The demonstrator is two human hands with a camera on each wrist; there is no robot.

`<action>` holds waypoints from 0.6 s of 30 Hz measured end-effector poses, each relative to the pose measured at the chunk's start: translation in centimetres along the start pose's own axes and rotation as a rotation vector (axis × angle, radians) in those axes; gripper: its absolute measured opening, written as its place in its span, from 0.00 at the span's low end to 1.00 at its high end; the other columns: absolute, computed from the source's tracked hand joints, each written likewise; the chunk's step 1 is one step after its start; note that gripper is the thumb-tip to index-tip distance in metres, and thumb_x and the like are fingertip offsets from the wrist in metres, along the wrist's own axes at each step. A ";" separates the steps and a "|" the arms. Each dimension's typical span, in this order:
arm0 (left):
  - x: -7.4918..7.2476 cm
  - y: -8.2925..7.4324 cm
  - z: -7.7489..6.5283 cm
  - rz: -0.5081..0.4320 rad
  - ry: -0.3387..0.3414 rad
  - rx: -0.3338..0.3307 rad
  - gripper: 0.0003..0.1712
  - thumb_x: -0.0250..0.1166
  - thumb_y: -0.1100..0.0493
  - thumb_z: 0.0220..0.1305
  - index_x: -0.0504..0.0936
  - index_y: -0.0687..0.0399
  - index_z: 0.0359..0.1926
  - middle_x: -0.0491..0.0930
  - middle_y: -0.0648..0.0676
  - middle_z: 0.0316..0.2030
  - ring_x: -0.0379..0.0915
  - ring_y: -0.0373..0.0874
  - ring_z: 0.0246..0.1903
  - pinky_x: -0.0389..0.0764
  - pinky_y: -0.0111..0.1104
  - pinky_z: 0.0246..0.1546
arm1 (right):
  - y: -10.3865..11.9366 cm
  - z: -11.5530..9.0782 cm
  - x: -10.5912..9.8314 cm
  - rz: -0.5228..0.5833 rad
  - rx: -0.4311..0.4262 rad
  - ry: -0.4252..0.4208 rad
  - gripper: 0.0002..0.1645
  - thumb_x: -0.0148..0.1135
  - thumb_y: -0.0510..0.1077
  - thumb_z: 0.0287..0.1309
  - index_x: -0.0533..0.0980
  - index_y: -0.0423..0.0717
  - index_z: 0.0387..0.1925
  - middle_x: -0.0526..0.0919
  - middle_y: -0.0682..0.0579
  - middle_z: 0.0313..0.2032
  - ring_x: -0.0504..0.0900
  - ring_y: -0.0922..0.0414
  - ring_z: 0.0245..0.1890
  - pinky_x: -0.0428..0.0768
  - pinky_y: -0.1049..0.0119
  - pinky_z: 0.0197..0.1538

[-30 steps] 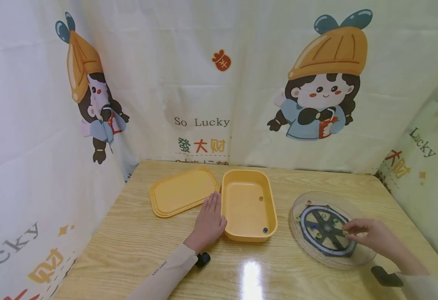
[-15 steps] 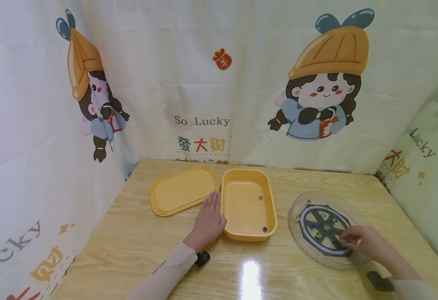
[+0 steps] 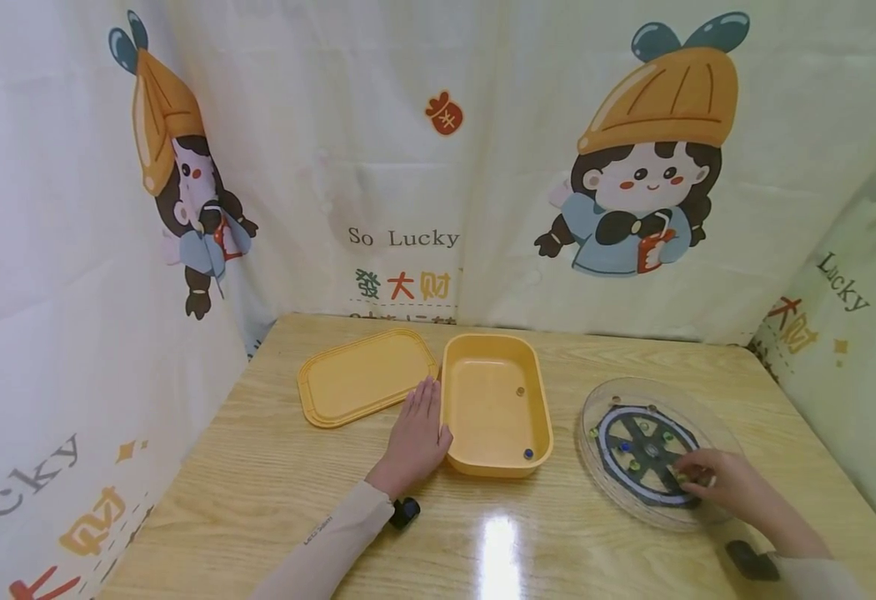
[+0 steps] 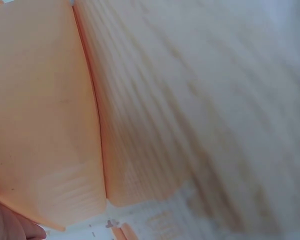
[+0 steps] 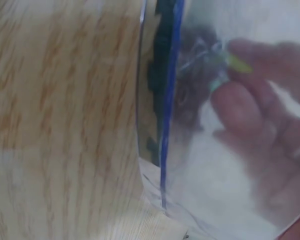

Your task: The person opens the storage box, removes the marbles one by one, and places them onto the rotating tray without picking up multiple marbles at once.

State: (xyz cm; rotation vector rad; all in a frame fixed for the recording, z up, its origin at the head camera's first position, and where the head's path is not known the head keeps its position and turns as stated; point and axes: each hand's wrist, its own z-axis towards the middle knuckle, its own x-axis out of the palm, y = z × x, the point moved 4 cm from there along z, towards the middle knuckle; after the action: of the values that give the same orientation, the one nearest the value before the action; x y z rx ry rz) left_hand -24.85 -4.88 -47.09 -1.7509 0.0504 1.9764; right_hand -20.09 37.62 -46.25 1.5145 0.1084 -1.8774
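Note:
My left hand rests with straight fingers along the left side of a deep yellow box. In the left wrist view, the box wall fills the left side. Inside the box lie a blue marble and an amber marble. Over the right part of a round clear dish, my right hand pinches a yellow-green marble between thumb and fingertips, seen through the dish wall in the right wrist view. Several marbles are spread in the dish, among them another blue marble.
A flat yellow lid lies on the wooden table, left of the box. Beneath the marbles, the dish shows a dark wheel-like pattern. A printed curtain hangs behind the table and at both sides.
My right hand has shifted slightly left and nearer to me over the dish, fingertips still together. The left hand stays against the box, and the marbles in the box have not moved.

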 end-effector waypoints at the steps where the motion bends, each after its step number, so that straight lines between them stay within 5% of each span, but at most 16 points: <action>1: 0.0 0.0 0.0 -0.002 0.002 -0.002 0.37 0.47 0.54 0.68 0.48 0.69 0.71 0.47 0.66 0.72 0.44 0.58 0.72 0.49 0.48 0.71 | 0.0 0.0 0.0 -0.005 0.004 -0.005 0.15 0.73 0.28 0.27 0.80 0.38 0.25 0.81 0.51 0.21 0.73 0.76 0.23 0.75 0.73 0.22; 10: -0.2 -0.1 -0.1 0.000 0.008 -0.007 0.37 0.46 0.52 0.69 0.49 0.69 0.71 0.47 0.66 0.72 0.42 0.58 0.73 0.49 0.47 0.72 | -0.3 -0.2 -0.6 -0.063 0.072 -0.041 0.18 0.75 0.33 0.28 0.81 0.40 0.30 0.83 0.51 0.24 0.74 0.75 0.25 0.76 0.72 0.25; 18: -0.3 -0.1 -0.1 0.029 -0.005 -0.003 0.37 0.47 0.52 0.69 0.50 0.70 0.70 0.48 0.66 0.72 0.44 0.58 0.72 0.50 0.48 0.71 | -1.4 -0.4 -3.7 -0.191 0.193 -0.168 0.16 0.74 0.37 0.39 0.82 0.38 0.35 0.85 0.49 0.27 0.74 0.73 0.26 0.76 0.70 0.27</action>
State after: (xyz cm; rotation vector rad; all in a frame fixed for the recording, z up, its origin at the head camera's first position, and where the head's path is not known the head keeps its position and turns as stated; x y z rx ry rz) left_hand -24.67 -4.92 -46.78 -1.7563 0.0711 2.0030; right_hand -20.34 40.52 -43.60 1.5092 -0.0063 -2.2137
